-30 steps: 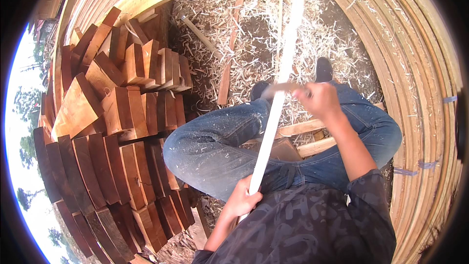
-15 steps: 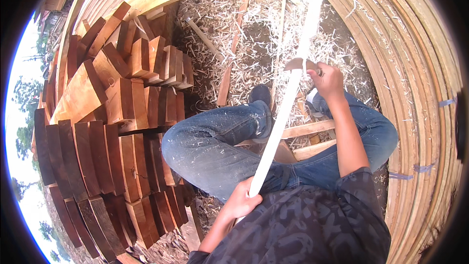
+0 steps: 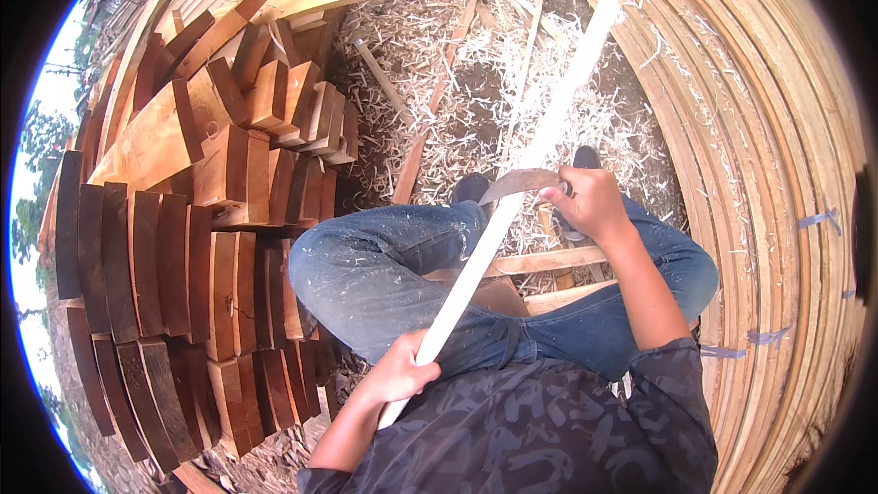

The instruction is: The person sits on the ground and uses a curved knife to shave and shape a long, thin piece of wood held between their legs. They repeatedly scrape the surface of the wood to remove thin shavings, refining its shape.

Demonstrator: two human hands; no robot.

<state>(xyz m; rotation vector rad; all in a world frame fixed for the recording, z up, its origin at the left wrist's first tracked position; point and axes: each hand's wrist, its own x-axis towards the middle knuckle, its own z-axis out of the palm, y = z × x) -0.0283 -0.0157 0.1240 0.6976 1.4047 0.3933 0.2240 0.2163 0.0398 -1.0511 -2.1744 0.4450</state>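
A long pale wooden pole (image 3: 494, 242) slants across my lap, its far end rising over the shavings ahead of me. My left hand (image 3: 400, 371) is closed round it close to its near end, beside my waist. Farther out, my right hand (image 3: 593, 204) grips a knife (image 3: 519, 185) with a broad, slightly curved blade. That blade lies crosswise over the pole above my shins, and fingers hide most of the handle.
Thick reddish-brown boards (image 3: 160, 265) are stacked at my left. Long curved-looking strips of wood (image 3: 750, 128) run along my right, tied with purplish bands (image 3: 819, 220). Curly shavings (image 3: 494, 82) and loose sticks (image 3: 389, 82) cover the ground ahead. Short wooden pieces (image 3: 549, 262) lie between my legs.
The knife has come down the pole toward my body with my right hand. My left hand and the pole's near end have shifted left, and the pole's far tip now shows.
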